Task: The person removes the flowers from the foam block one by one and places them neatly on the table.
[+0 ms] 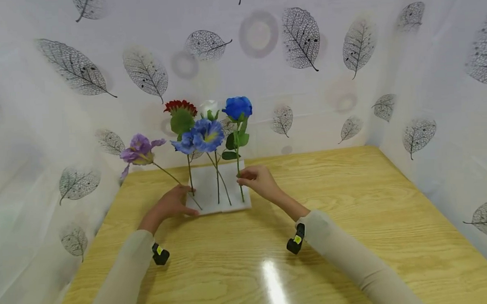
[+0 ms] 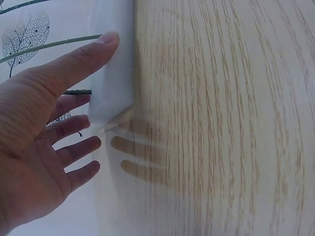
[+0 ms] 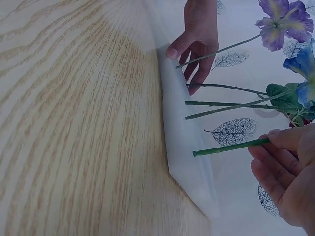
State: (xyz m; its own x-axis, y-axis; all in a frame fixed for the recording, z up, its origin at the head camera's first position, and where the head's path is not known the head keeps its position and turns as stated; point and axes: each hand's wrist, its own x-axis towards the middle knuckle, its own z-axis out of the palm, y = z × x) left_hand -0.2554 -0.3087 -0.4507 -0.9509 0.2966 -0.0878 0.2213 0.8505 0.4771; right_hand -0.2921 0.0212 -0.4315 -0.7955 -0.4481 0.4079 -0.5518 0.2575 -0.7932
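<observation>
Head: the right hand (image 1: 257, 180) pinches the blue rose (image 1: 238, 108) by its stem at the right end of the white block (image 1: 206, 184); the left hand (image 1: 173, 201) spreads at the left end. Left wrist: its fingers are loosely extended. Right wrist: the rose's bloom is out of frame.

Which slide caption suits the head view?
Right fingers pinch the blue rose by its stem; left fingers at the white base.
</observation>
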